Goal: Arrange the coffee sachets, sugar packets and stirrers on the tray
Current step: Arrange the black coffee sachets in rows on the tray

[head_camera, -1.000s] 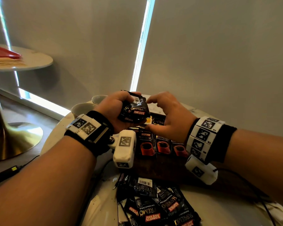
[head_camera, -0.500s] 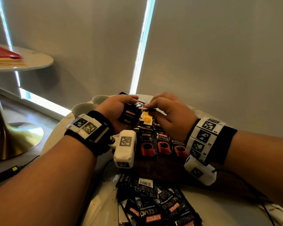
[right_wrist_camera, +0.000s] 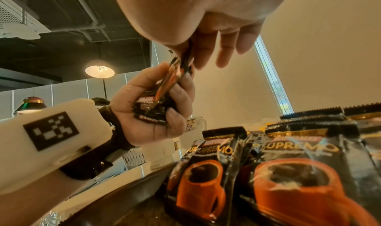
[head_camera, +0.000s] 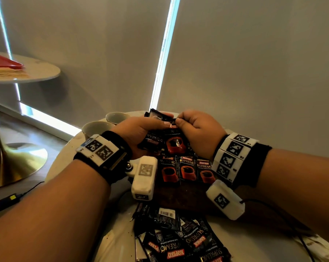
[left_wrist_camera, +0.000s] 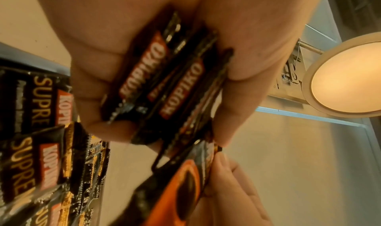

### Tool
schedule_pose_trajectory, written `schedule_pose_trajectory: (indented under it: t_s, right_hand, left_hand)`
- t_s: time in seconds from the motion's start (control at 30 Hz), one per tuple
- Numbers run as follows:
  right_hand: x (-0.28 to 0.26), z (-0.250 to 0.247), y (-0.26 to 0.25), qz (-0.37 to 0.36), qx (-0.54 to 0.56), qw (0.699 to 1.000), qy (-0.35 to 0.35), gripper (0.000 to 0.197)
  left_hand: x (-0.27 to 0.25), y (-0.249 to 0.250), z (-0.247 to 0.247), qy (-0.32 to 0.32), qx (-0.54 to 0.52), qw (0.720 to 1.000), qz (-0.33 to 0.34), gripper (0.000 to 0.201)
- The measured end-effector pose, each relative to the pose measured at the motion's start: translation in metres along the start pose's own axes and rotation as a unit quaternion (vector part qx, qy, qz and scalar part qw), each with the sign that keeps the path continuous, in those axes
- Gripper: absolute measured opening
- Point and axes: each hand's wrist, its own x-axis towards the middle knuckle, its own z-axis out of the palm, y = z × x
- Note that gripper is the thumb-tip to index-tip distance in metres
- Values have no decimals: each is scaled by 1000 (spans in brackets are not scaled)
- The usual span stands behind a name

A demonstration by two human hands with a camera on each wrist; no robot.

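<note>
Your left hand [head_camera: 135, 134] is curled around a small stack of Kopiko sachets [left_wrist_camera: 163, 76], fingers and thumb clamped on both sides, mid-frame in the head view. Your right hand [head_camera: 199, 132] pinches the top edge of one sachet [head_camera: 174, 142] between thumb and forefinger, other fingers loosely spread, so that packet hangs upright just above the dark wooden tray [head_camera: 182, 195]. On the tray, right below your hands, three sachets [head_camera: 186, 170] lie side by side in a row. Bottom center, a loose pile of sachets [head_camera: 178, 241] sits on the white table [head_camera: 254, 242]. Two cups [head_camera: 97, 128] left of your left hand.
</note>
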Motion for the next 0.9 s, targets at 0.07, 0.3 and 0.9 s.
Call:
schedule_pose_trajectory:
  t_s: [0.07, 0.3, 0.9]
  right_hand:
    - [0, 0, -2, 6, -11, 1000, -3, 17]
    - [-14, -14, -4, -149, -122, 978, -75, 59]
    - [-14, 2, -8, -76, -223, 956, -177, 54]
  left_hand:
    - [0, -1, 1, 10, 2, 1000, 15, 45]
    - [-6, 2, 3, 53, 9, 998, 15, 31]
    - [-6, 16, -17, 66, -158, 978, 120, 41]
